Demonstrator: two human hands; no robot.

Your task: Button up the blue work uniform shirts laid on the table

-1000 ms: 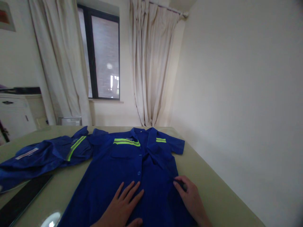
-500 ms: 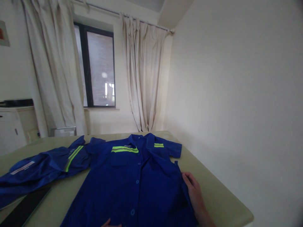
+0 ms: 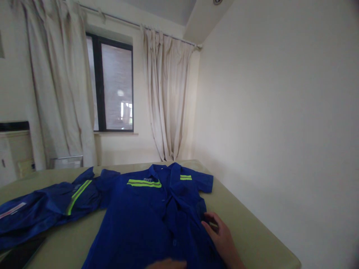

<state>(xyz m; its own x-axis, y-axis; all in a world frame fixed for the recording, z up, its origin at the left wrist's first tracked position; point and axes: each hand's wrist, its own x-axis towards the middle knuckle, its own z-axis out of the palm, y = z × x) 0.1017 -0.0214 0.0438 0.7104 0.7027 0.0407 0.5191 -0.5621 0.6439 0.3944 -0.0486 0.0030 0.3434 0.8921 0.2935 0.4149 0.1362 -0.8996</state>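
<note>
A blue short-sleeved work shirt (image 3: 131, 216) with yellow-green reflective strips lies front up on a pale green padded surface, its collar at the far end. The right front panel is wrinkled and bunched along the button line. At the shirt's right edge is my right hand (image 3: 220, 235), thumb and fingers apart, with a gap between them. The fingertips touch or nearly touch the cloth; I cannot tell which. Only the top of my left hand (image 3: 168, 264) shows at the bottom edge, over the lower shirt, blurred, its fingers mostly out of frame.
Left of the shirt lies a second blue garment (image 3: 47, 207) with a reflective strip, crumpled. A dark flat object (image 3: 22, 254) is in the lower left corner. The padded surface (image 3: 246, 228) ends near the right wall. Curtains (image 3: 168, 93) and a window stand behind.
My left hand has moved right along the bottom. My right hand has shifted slightly left, its thumb and fingers further apart. The shirt's right front has bunched and its lower buttons have shifted right.
</note>
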